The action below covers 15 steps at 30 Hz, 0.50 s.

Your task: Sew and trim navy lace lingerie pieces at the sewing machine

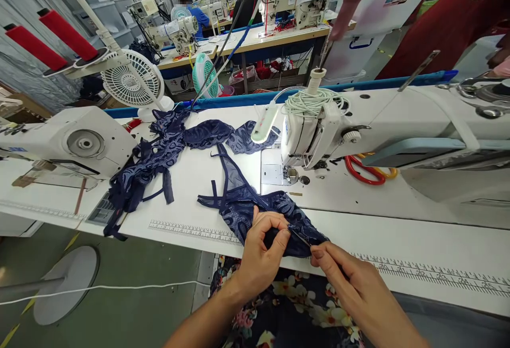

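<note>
A navy lace bra (239, 207) lies at the front edge of the white sewing table. Thumb and forefinger of my left hand (265, 247) pinch its fabric. My right hand (346, 276) is closed on a thin metal tool (299, 236), whose tip meets the fabric beside my left fingertips. I cannot tell the tool's exact kind. Just behind the bra are the presser foot and metal plate (274, 174) of a white sewing machine (306, 130). More navy lace pieces (159, 151) lie in a heap to the left, joined by loose cups (209, 134).
A second sewing machine head (67, 143) stands at the left, with red thread cones (67, 34) and a white fan (133, 77) behind it. Red-handled scissors (364, 170) lie under the right machine's arm. A printed ruler (430, 271) runs along the front edge. People sit at machines farther back.
</note>
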### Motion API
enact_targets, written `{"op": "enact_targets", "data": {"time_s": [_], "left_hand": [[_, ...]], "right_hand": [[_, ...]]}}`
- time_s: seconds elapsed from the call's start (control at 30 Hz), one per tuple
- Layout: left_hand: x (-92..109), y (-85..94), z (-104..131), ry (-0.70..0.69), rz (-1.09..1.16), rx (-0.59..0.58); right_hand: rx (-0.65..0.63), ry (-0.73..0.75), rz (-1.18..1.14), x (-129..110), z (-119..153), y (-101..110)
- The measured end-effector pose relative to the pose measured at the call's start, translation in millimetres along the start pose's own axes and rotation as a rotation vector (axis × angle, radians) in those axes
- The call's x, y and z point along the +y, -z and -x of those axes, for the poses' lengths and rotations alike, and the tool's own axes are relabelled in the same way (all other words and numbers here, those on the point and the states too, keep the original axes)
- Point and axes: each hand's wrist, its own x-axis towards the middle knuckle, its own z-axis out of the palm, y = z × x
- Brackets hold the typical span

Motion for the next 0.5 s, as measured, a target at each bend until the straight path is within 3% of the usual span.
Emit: {"op": "enact_targets", "data": {"time_s": [0.2, 0.5], "left_hand": [[1, -2.3, 2, -0.077, -0.086, 0.044], [-6, -7.1, 5, -0.231, -0.207, 0.103]], "right_hand": [[0.016, 0.020, 0.013, -2, 0, -1], [0.147, 0.145, 0.125, 9, 3, -7]]}}
